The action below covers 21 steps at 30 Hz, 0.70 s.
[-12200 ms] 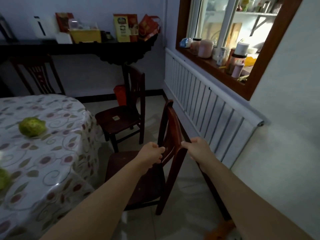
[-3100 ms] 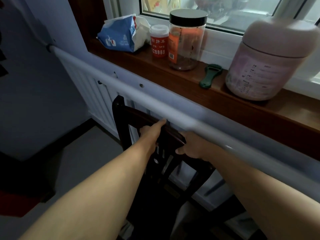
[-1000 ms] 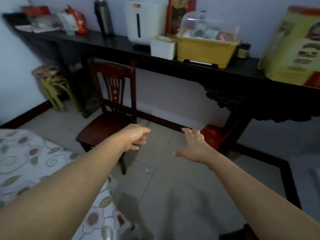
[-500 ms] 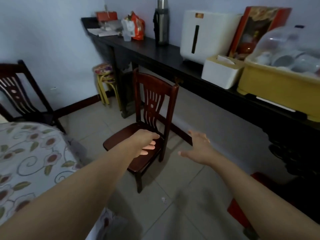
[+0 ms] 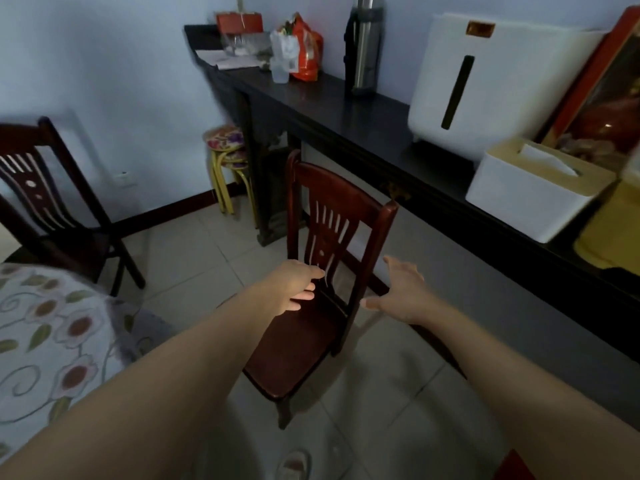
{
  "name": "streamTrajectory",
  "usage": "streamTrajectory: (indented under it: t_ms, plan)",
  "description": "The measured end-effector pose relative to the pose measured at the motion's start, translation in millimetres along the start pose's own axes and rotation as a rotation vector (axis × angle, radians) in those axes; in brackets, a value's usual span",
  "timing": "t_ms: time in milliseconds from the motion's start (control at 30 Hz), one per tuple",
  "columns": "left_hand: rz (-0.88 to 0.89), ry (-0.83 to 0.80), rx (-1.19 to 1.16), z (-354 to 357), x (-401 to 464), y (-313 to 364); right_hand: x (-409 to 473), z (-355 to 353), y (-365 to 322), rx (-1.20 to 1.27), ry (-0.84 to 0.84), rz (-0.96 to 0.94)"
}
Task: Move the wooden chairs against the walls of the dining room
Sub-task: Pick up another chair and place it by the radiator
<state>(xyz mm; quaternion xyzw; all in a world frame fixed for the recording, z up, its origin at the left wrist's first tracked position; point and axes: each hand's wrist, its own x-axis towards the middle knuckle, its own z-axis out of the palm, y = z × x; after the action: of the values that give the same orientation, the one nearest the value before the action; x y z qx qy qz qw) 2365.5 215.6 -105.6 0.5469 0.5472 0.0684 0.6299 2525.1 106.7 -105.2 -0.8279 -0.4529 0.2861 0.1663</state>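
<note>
Head view showed both hands reaching forward empty: the left hand [image 5: 294,285] with loosely bent fingers over the seat, the right hand [image 5: 401,294] spread wide beside the backrest, apparently shaped to take the top rail from either side. Between them stood a reddish wooden chair [image 5: 332,237], its back turned toward the long dark console table [image 5: 346,109] against the wall, close but seemingly not yet tucked in. A second wooden chair [image 5: 45,195] stood near the left wall, behind the floral-clothed dining table [image 5: 52,334].

A chair [image 5: 332,271] stood before the long side table [image 5: 346,109], stools [image 5: 228,161] at the table's left end, another chair [image 5: 45,202] behind the dining table [image 5: 52,341].
</note>
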Motion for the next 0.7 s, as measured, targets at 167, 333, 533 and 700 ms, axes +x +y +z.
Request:
streamTrajectory:
  t_ms: [167,333,533,700]
  plan:
    - [0.007,-0.063,-0.007,-28.0,93.8,51.9,102.9,-7.3,-28.9,-0.028,0.056,0.048]
    - [-0.001,-0.113,-0.006,-45.6,184.6,99.4,201.6,-14.6,-49.8,-0.105,0.125,0.080]
    - [-0.007,-0.108,-0.031,-50.8,276.0,139.7,299.1,-23.6,-51.5,-0.253,0.177,0.118]
    - [-0.014,-0.083,-0.089,-42.1,330.2,155.8,342.3,-20.1,-37.6,-0.267,0.097,0.187]
